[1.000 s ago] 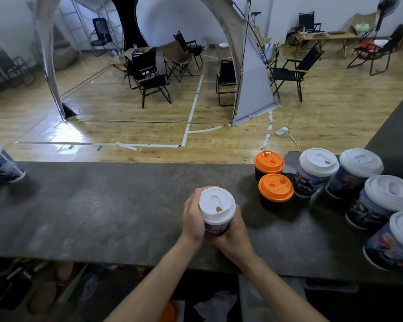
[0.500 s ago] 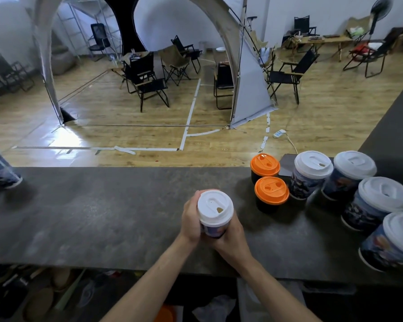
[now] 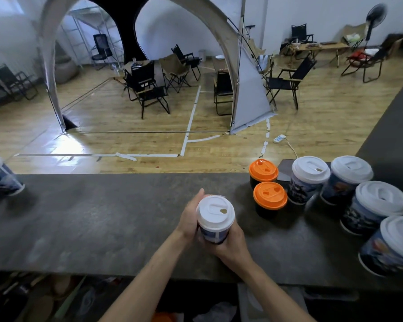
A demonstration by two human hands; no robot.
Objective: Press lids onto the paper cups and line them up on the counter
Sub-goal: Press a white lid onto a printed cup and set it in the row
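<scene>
A blue-patterned paper cup with a white lid stands at the middle of the dark counter. My left hand wraps its left side and my right hand grips its lower right side. The cup's base is hidden behind my fingers. To the right stand two black cups with orange lids and several blue cups with white lids. One more white-lidded cup sits at the counter's far left edge.
A dark flat pad lies behind the orange-lidded cups. Beyond the counter's far edge is a wooden floor with folding chairs and a tent arch. Below the near edge are shelves with clutter.
Both hands stay on the cup at the same spot. It looks slightly raised or tilted toward me, and my left fingers stretch higher behind the lid.
</scene>
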